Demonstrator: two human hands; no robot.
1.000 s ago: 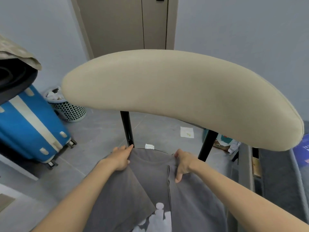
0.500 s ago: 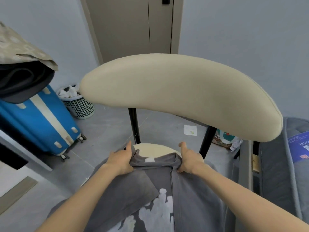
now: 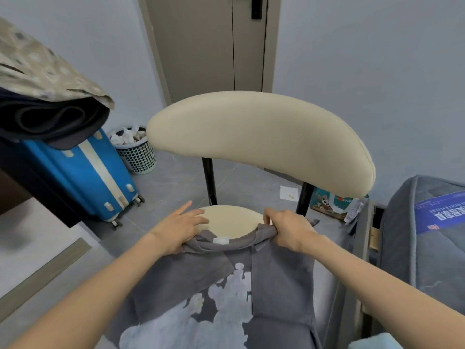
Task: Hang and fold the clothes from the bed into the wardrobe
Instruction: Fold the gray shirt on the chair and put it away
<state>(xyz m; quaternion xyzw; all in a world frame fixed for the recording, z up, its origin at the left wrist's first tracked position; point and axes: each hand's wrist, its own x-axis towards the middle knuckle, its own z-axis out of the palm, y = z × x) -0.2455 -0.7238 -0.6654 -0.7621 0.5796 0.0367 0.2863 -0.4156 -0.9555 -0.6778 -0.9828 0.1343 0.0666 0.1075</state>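
From the head camera, a grey T-shirt with a pale print lies partly folded across the cream seat of a chair, its collar and white label towards the curved backrest. The left hand lies flat with its fingers straight and spread; the palm presses the left end of the collar and the fingertips reach onto the bare seat. The right hand is curled tight round a bunched fold of the shirt at the right end of the collar. To the left a blue suitcase stands on the grey floor beside a perforated waste basket, with a pile of dark and patterned clothes above it. A grey mattress shows at the right edge, and a door stands behind the chair
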